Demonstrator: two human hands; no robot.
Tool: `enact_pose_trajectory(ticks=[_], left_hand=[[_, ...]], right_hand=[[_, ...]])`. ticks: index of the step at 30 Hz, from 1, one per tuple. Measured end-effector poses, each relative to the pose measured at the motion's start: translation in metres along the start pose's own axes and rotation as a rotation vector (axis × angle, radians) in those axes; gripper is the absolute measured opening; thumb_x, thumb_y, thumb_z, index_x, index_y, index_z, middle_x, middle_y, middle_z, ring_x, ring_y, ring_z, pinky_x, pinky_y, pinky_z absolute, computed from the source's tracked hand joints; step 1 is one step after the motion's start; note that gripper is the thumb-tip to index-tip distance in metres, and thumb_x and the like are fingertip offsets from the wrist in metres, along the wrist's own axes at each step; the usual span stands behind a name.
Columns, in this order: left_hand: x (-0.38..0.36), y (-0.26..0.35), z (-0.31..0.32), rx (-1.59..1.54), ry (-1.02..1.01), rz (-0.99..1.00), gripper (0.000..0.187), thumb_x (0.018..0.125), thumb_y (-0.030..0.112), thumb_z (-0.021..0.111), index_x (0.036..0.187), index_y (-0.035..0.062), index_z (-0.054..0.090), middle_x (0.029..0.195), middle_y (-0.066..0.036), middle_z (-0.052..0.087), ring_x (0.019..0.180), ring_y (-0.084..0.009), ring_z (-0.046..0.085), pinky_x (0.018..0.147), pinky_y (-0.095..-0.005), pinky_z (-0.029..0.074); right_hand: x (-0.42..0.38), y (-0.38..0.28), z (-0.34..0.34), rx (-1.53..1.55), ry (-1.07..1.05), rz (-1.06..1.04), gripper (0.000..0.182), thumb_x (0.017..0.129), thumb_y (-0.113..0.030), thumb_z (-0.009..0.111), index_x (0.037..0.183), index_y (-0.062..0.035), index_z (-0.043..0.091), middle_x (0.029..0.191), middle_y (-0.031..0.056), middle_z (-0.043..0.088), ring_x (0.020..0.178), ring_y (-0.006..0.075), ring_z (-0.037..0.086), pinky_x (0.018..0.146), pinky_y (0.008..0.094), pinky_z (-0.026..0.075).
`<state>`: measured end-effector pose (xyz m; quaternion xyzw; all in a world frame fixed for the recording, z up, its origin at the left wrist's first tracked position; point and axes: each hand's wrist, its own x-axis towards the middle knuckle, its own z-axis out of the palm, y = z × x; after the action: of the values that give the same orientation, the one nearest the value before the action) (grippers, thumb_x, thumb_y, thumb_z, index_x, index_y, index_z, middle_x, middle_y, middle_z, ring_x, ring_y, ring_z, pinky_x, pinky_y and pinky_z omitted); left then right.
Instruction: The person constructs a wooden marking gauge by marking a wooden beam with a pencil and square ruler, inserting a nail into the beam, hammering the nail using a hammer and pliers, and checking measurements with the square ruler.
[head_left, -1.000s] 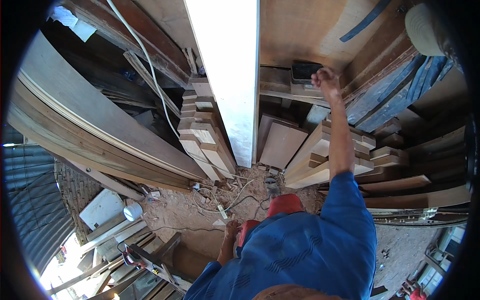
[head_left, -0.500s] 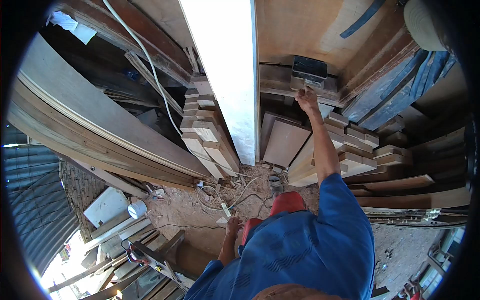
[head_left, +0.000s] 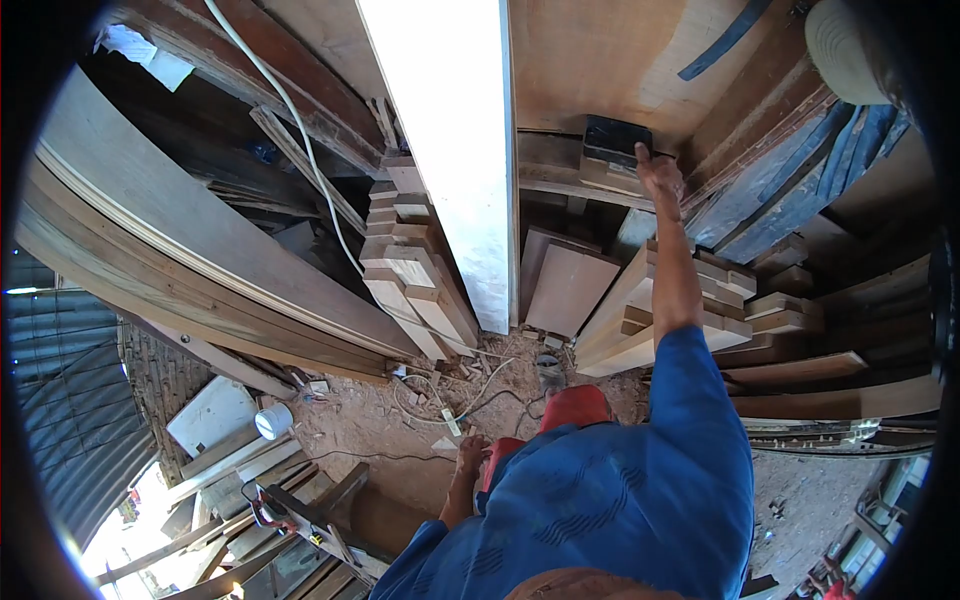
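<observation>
My right hand point(head_left: 661, 183) reaches far forward, its fingers closed at the right edge of a black, box-like tray point(head_left: 612, 138). This tray rests on a wooden piece on a ledge, against a brown wooden panel point(head_left: 600, 60). My palm side is hidden. Low by my red shorts point(head_left: 577, 407) hangs my left hand point(head_left: 470, 454), fingers loosely apart and holding nothing. Closest to it on the ground are a pale cable and its white socket block point(head_left: 451, 420). Under my right forearm lie stacked timber pieces point(head_left: 640, 310).
A tall white board point(head_left: 455, 130) stands ahead, beside another timber stack point(head_left: 410, 265). Long curved-looking planks point(head_left: 210, 240) run along the left. A white bucket point(head_left: 273, 420) sits among scrap boards. Cables cross the chip-strewn ground point(head_left: 370, 420). Dark blue strips point(head_left: 850, 150) hang at right.
My right hand has moved from below the tray's middle to its right edge. The tray is tilted differently, its open inside less visible. My left hand stays low.
</observation>
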<state>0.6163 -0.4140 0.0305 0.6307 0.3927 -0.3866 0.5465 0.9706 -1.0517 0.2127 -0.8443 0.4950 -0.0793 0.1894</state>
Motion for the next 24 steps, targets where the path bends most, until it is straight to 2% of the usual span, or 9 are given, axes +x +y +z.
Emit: enact_pose_trajectory(ticks=[3,8,12,15,18,21,24], left_hand=[[0.0,0.004,-0.001,-0.038,0.006,0.005,0.037,0.098,0.03,0.06,0.121,0.0017,0.053,0.101,-0.014,0.064,0.068,-0.0219,0.065,0.053,-0.0317,0.05],[0.001,-0.001,-0.005,0.006,0.027,-0.008,0.036,0.1,0.03,0.059,0.122,0.0016,0.053,0.1,-0.013,0.065,0.067,-0.0207,0.065,0.053,-0.0314,0.05],[-0.005,-0.004,-0.008,0.017,0.04,-0.026,0.04,0.1,0.031,0.057,0.126,0.0016,0.054,0.103,-0.014,0.066,0.069,-0.0202,0.066,0.055,-0.0306,0.05],[-0.01,0.002,-0.009,0.004,0.045,-0.023,0.042,0.099,0.031,0.058,0.128,0.0012,0.053,0.105,-0.015,0.066,0.072,-0.0206,0.066,0.056,-0.0305,0.05],[-0.019,0.008,-0.008,-0.05,0.063,-0.001,0.043,0.099,0.03,0.058,0.13,0.0005,0.053,0.107,-0.015,0.066,0.074,-0.0212,0.066,0.057,-0.0307,0.051],[-0.019,-0.005,-0.012,-0.098,0.08,0.015,0.043,0.099,0.029,0.058,0.13,0.0001,0.053,0.107,-0.016,0.066,0.074,-0.0217,0.066,0.057,-0.0306,0.05],[-0.025,-0.019,-0.011,-0.129,0.102,-0.011,0.041,0.098,0.028,0.058,0.128,0.0003,0.054,0.105,-0.015,0.066,0.073,-0.0213,0.065,0.056,-0.0306,0.049]], right_hand=[[0.01,-0.013,-0.014,0.102,-0.199,0.011,0.044,0.088,-0.04,0.058,0.111,-0.0051,0.074,0.119,0.0246,0.068,0.116,0.0417,0.064,0.1,0.0472,0.05],[0.021,-0.019,0.005,-0.022,-0.195,-0.079,0.043,0.087,-0.036,0.057,0.111,-0.0049,0.074,0.12,0.0253,0.067,0.115,0.0406,0.065,0.1,0.0485,0.05],[-0.014,-0.063,-0.002,-0.016,-0.297,-0.156,0.048,0.089,-0.037,0.053,0.118,-0.0006,0.069,0.128,0.0284,0.062,0.122,0.0414,0.06,0.105,0.0465,0.047],[-0.024,-0.092,0.022,-0.024,-0.299,-0.313,0.043,0.089,-0.031,0.053,0.114,-0.0013,0.07,0.122,0.028,0.065,0.119,0.0411,0.062,0.102,0.0471,0.049],[-0.046,-0.122,0.018,-0.139,-0.356,-0.383,0.037,0.086,-0.026,0.055,0.105,-0.0016,0.073,0.116,0.025,0.069,0.115,0.0406,0.065,0.098,0.0466,0.052],[-0.009,-0.113,0.091,-0.19,-0.373,-0.471,0.033,0.083,-0.023,0.057,0.104,-0.004,0.075,0.116,0.0217,0.07,0.114,0.0402,0.066,0.097,0.0454,0.052],[-0.01,-0.108,0.111,-0.107,-0.128,-0.301,0.027,0.083,-0.024,0.056,0.097,-0.0115,0.076,0.102,0.0073,0.076,0.102,0.0282,0.072,0.08,0.0317,0.057]])
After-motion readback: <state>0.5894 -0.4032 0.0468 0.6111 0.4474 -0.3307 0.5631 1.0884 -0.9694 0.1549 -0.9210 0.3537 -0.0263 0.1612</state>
